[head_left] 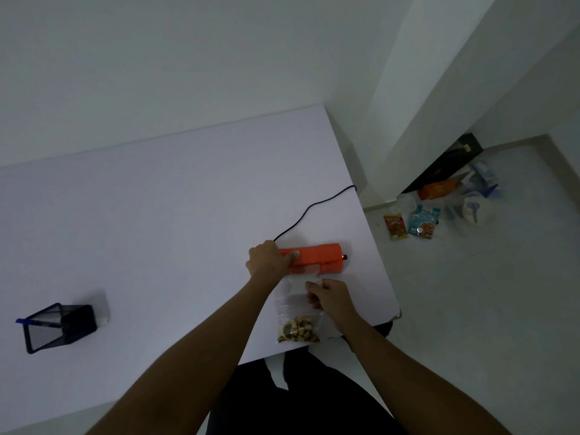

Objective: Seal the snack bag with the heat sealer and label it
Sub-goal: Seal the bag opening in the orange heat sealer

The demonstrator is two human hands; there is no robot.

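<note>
Home room: white table (pixel 157 215), floor clutter (pixel 439 211)

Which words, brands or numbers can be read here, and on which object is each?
None can be read.
Snack packets on the floor, red and blue: printing too blurred.
Orange box on the floor: too blurred.
Heat sealer, snack bag, mesh pen holder: no text visible.

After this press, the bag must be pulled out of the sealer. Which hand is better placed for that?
Right. The right hand already pinches the snack bag just below the heat sealer, while the left hand presses on it.
</note>
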